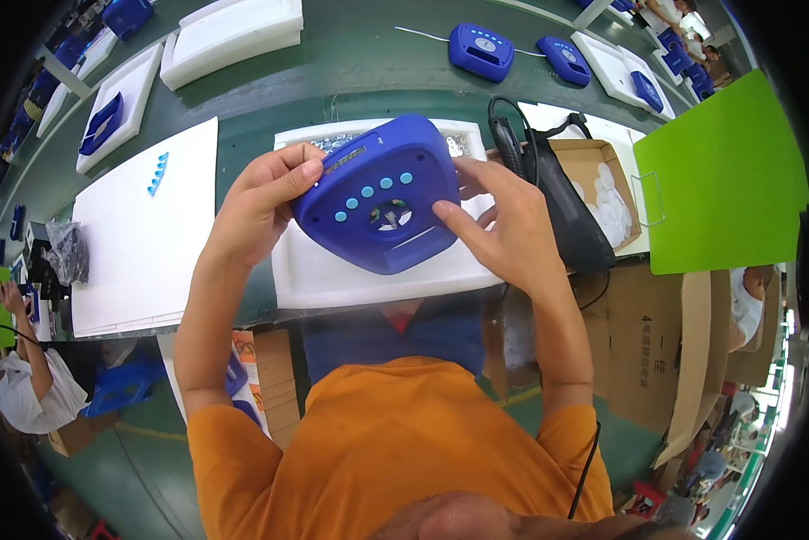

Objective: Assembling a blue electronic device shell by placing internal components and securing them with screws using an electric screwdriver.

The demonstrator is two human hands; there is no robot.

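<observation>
Between my two hands I hold up a blue plastic housing (377,243), tilted, with a row of light-blue round buttons and a round opening in its face. My left hand (274,184) grips its upper left edge, thumb on the rim. At its right side, my right hand (503,216) has the thumb on the face and the fingers behind. Beneath the housing lies a white foam tray (332,283), with small parts partly hidden at its back. A strip of light-blue buttons (158,175) rests on a white board (143,243) to the left.
At the right are a black electric screwdriver (507,144), a black pouch (571,211), a cardboard box of white discs (610,202) and a green panel (724,175). Similar blue units (481,52) sit across the bench. Left is another person (40,387); foam blocks (233,40) stand behind.
</observation>
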